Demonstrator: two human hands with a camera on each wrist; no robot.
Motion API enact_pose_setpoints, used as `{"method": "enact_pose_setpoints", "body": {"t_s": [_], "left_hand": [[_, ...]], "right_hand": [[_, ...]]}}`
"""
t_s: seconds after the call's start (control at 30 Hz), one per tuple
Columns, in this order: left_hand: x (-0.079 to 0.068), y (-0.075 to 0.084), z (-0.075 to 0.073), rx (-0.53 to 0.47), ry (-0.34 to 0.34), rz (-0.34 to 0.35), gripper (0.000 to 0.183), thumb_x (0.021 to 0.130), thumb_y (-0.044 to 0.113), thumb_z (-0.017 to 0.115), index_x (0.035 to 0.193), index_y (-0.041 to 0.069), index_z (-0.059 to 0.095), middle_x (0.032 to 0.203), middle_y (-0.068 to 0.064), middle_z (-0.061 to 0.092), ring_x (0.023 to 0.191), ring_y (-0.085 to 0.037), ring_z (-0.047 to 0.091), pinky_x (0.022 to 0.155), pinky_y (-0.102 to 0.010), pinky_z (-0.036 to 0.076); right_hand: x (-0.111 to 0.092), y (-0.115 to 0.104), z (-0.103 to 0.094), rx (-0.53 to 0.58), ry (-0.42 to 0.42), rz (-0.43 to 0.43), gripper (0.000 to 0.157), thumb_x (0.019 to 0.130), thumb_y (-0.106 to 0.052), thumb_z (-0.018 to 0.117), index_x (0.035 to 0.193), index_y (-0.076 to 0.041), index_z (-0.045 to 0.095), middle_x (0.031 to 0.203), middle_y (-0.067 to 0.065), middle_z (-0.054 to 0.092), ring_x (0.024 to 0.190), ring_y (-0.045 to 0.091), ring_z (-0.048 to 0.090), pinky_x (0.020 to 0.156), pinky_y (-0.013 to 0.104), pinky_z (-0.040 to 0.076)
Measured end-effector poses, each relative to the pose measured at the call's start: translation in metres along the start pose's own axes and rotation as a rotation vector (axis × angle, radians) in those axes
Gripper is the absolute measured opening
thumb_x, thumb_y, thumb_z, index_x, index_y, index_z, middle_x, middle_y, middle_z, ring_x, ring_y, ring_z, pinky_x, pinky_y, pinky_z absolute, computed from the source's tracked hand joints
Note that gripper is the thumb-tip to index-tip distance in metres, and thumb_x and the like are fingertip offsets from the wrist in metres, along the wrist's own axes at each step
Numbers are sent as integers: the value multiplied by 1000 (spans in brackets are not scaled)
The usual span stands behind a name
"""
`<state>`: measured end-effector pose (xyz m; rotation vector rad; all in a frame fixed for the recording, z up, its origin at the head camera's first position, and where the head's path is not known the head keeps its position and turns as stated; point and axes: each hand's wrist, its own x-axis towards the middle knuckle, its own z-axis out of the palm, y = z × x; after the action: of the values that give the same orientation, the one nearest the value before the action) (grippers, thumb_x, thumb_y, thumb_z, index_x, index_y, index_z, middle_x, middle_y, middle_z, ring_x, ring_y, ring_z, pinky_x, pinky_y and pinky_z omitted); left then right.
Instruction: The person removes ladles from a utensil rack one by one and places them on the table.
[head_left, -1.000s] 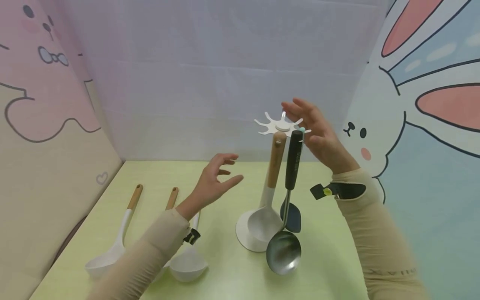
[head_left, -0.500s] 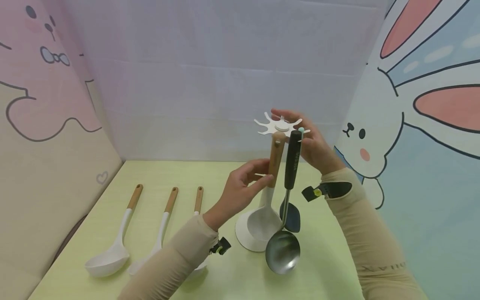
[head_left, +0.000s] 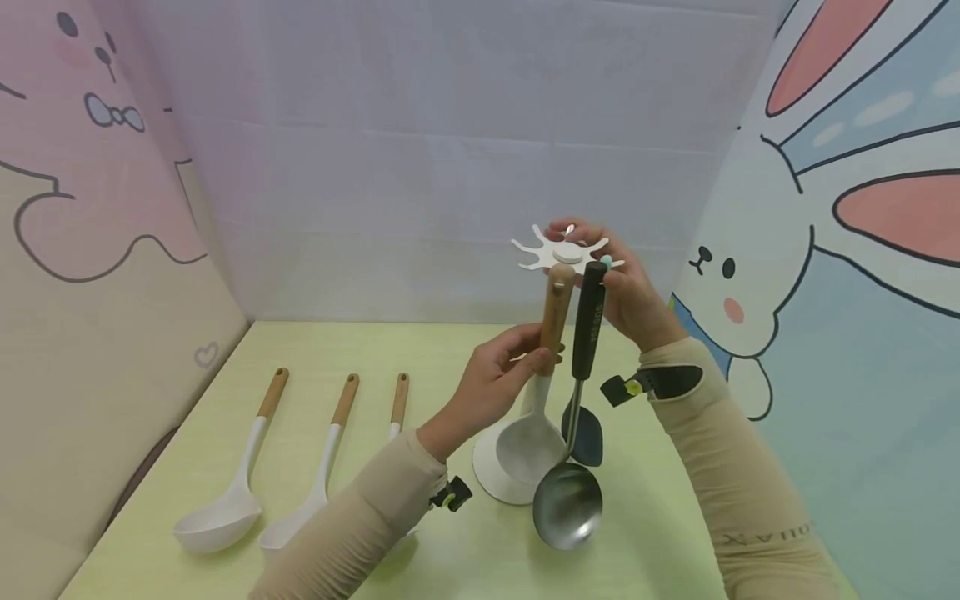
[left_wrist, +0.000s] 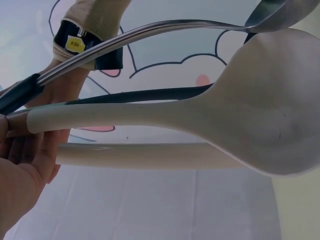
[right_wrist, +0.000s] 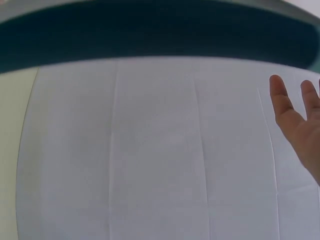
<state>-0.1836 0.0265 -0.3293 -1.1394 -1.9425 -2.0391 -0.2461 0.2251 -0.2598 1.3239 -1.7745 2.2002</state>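
Observation:
A white ladle with a wooden handle (head_left: 556, 321) hangs from a white utensil rack (head_left: 567, 252) with curved hooks. My left hand (head_left: 491, 379) grips the lower part of that handle, thumb in front and fingers round behind. In the left wrist view the ladle's white bowl (left_wrist: 270, 105) fills the right side. Beside it hangs a steel ladle (head_left: 567, 506) with a black handle; a dark spatula (head_left: 587, 433) shows behind. My right hand (head_left: 626, 283) is at the rack's top, fingers reaching behind the hooks, thumb near the black handle. The right wrist view shows straight fingers (right_wrist: 282, 95).
Three white utensils with wooden handles lie at the left: a ladle (head_left: 217, 525), a second one (head_left: 296, 521), and a third (head_left: 401, 400) mostly behind my left sleeve. The rack's round white base (head_left: 491, 475) stands on the pale green table (head_left: 322, 342). Printed cloth walls enclose three sides.
My left hand has moved right from open air to the white ladle's wooden handle and gripped it. The right hand has come down and left, closer to the rack's top.

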Motion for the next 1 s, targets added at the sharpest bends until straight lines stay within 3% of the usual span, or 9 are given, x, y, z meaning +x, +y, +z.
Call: {"method": "enact_pose_setpoints", "body": {"t_s": [0.2, 0.8, 1.0], "left_hand": [[1, 1, 1, 0, 3, 0, 30, 99, -3, 55, 127, -13, 56, 113, -28, 65, 101, -38, 67, 85, -36, 58], [3, 4, -4, 60, -8, 59, 27, 98, -5, 55, 124, -14, 57, 108, -28, 65, 96, -42, 66, 83, -34, 59], [4, 7, -5, 76, -10, 67, 27, 98, -5, 56, 124, -13, 58, 108, -27, 66, 96, -37, 67, 82, -34, 59]], "right_hand": [[0, 1, 1, 38, 21, -4, 52, 73, -51, 86, 112, -22, 66, 138, 6, 42, 133, 29, 35, 105, 44, 35], [0, 1, 0, 36, 12, -37, 50, 76, -49, 84, 111, -19, 66, 134, 7, 43, 133, 30, 32, 104, 47, 31], [-1, 1, -1, 39, 8, -34, 49, 77, -49, 84, 111, -20, 66, 135, 7, 41, 132, 30, 31, 101, 43, 39]]}}
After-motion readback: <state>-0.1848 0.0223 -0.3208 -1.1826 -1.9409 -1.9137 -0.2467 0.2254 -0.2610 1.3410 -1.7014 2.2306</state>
